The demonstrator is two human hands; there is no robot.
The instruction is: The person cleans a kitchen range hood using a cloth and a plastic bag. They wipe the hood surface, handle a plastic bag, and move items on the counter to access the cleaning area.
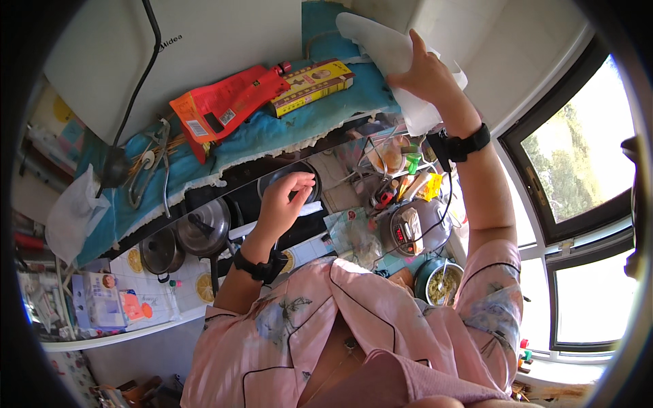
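Note:
My right hand [426, 71] is raised at the upper right, with thumb and index finger spread across a white translucent plastic bag or sheet [375, 38] at the end of a high shelf covered in blue cloth [301, 122]. Whether the fingers grip the sheet is not clear. My left hand [288, 199] hangs over the stove area below the shelf, fingers loosely bent and nothing seen in them. Behind it is a dark round pan [306, 176]. On the shelf lie a red pouch with a cap [245, 102] and a yellow box [314, 84].
Metal tongs [163, 148] and wooden sticks lie on the shelf's left. Below are a lidded pan [204, 229], a smaller lidded pot [160, 250], a rice cooker [431, 222] with a cable, a wire rack [377, 158], and a pot of food [443, 285]. An open window [576, 153] is at right.

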